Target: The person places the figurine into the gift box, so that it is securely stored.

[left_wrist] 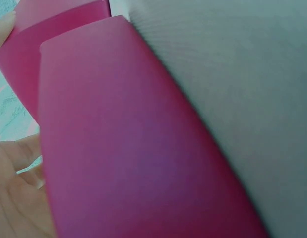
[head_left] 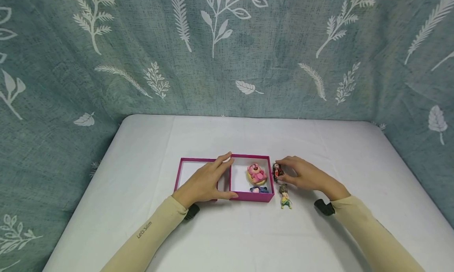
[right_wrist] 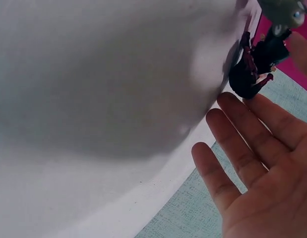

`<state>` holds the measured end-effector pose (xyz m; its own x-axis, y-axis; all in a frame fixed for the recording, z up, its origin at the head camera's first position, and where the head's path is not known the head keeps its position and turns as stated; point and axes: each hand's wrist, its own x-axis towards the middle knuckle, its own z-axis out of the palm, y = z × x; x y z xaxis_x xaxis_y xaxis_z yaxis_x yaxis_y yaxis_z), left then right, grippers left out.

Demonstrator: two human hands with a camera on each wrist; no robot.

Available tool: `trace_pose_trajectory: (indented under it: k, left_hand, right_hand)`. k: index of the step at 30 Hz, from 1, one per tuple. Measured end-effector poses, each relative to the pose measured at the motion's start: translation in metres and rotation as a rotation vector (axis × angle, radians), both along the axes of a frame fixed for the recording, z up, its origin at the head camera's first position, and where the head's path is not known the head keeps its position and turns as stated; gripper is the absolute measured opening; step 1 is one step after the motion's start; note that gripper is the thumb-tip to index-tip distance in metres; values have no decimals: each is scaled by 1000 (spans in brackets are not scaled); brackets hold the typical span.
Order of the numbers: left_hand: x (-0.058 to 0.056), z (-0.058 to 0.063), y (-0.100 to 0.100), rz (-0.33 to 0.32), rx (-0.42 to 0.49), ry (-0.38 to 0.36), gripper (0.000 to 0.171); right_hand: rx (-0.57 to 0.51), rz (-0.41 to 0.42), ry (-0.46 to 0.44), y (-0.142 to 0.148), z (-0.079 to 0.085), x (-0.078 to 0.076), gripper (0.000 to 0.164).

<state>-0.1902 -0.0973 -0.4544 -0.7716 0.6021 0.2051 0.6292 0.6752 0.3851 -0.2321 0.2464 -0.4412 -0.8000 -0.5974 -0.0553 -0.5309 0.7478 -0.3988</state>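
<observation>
A magenta-rimmed box (head_left: pixel 252 197) with a white inside holds a pink bear figurine (head_left: pixel 257 172) and a blue figurine (head_left: pixel 261 190). My left hand (head_left: pixel 205 182) grips the box's left side, thumb at the front corner and fingers at the back one. Just outside the right wall, my right hand (head_left: pixel 307 174) pinches a small dark-haired figurine (head_left: pixel 277 172) between thumb and fingertips. In the right wrist view the same figurine (right_wrist: pixel 246 78) shows at the fingertips, remaining fingers spread. A brown-haired figurine in yellow and green (head_left: pixel 285 197) lies right below it.
Left of the box lies a second, similar magenta tray (head_left: pixel 178 173), partly covered by my left hand and wrist. Both stand on a white-covered table (head_left: pixel 255 236). A green leaf-patterned cloth (head_left: pixel 269 43) hangs behind and around the table.
</observation>
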Motion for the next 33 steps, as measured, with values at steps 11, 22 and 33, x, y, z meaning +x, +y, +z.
trace_pose_trajectory:
  k: [11,22,33]
  left_hand:
    - [-1,0,-1,5,-16,-8,104]
    - [-1,-1,-1,-4,4,-7,103]
    - [-2,-2,-1,-5,4,-11,104]
  right_hand:
    - [-4,6,-2,-1,-1,-4,56]
    - [21,28,19,-5,2,-6,62]
    - [60,37,40,0,4,-7,62]
